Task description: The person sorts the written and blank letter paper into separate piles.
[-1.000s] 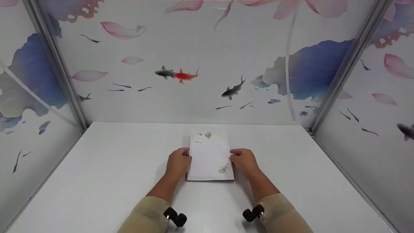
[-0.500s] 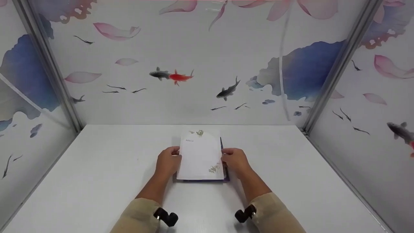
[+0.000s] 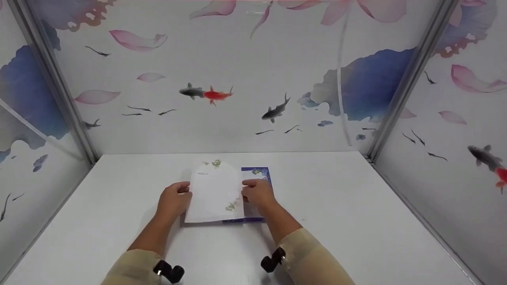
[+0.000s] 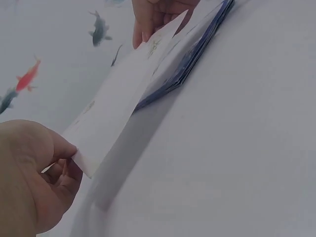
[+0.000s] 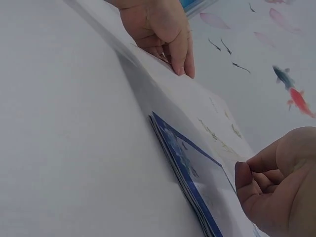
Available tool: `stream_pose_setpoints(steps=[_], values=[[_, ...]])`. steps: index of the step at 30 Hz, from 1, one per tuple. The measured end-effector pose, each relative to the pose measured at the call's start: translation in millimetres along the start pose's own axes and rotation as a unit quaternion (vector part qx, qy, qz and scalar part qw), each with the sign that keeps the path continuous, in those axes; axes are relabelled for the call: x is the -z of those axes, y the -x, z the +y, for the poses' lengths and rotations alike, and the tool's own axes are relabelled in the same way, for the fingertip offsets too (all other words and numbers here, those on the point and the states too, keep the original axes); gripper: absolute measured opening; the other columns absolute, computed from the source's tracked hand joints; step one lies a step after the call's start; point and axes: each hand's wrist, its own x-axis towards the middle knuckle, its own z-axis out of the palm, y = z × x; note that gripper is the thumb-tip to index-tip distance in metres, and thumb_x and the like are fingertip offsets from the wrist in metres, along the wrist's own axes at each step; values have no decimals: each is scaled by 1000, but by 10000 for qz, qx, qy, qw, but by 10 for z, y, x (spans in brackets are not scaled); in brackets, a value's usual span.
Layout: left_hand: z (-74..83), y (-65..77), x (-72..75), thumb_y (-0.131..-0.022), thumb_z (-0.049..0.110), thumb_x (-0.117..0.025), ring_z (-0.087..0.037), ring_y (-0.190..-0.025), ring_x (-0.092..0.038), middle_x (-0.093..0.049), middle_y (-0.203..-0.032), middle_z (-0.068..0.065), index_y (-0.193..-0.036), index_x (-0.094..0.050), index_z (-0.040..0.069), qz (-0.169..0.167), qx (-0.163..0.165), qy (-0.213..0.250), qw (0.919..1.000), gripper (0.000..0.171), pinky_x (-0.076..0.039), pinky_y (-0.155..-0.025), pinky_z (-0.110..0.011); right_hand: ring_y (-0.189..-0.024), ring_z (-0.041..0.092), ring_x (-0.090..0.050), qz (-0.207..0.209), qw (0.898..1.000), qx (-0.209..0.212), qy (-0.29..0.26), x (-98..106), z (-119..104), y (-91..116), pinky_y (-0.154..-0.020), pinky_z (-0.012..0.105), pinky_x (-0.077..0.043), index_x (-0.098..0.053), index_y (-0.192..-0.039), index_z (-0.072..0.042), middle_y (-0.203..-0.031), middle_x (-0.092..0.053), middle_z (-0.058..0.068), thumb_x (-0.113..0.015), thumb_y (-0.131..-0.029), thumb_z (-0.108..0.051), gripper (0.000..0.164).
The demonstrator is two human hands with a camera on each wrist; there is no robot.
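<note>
Both hands hold a white sheet of paper (image 3: 216, 194) with small green floral prints. My left hand (image 3: 173, 201) pinches its left edge between thumb and fingers. At the opposite edge, my right hand (image 3: 259, 194) pinches it the same way. In the left wrist view the sheet (image 4: 116, 91) slants above the table. Beneath its right part lies a stack of blue-bordered printed paper (image 3: 255, 171), partly covered by the sheet and the right hand. The right wrist view shows the layered edges of this blue-bordered stack (image 5: 185, 168) on the table, under the raised sheet.
The white table (image 3: 328, 221) is enclosed by panels (image 3: 245, 130) printed with fish, petals and blue leaves. Metal posts (image 3: 412, 79) stand at the back corners. A small black device is fixed at each sleeve cuff (image 3: 273, 259).
Both hands have carried the white sheet leftward, off the blue-bordered stack that it earlier covered. More of the stack now shows at the right, while the head view has shifted slightly.
</note>
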Motion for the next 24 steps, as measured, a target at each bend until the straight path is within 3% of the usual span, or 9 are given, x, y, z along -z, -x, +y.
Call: stream_pose_setpoints(steps=[10, 15, 24], values=[[-322, 8, 451, -107, 17, -58, -38, -141, -55, -58, -150, -22, -154, -53, 3, -305, 41, -21, 9995, 50, -50, -117, -49, -97, 16, -74, 35, 9995, 306, -26, -494, -82, 79, -88, 33, -64, -77, -128, -9, -114, -77, 6, -70, -100, -10, 29], [-464, 36, 658, -109, 19, -58, -37, -137, -56, -57, -150, -24, -156, -51, 1, -403, 67, -166, 9990, 51, -53, -114, -47, -94, 14, -71, 71, 9995, 197, 248, -709, -172, 144, -88, 31, -63, -78, -126, -14, -107, -77, 0, -73, -99, -12, 27], [-609, 46, 827, -108, 21, -60, -40, -136, -57, -59, -149, -25, -154, -52, 1, -247, 20, -614, 9978, 51, -52, -117, -52, -92, 14, -71, -195, 9992, -39, 360, -913, -208, 214, -90, 32, -64, -80, -120, -16, -105, -76, -1, -77, -97, -10, 24]])
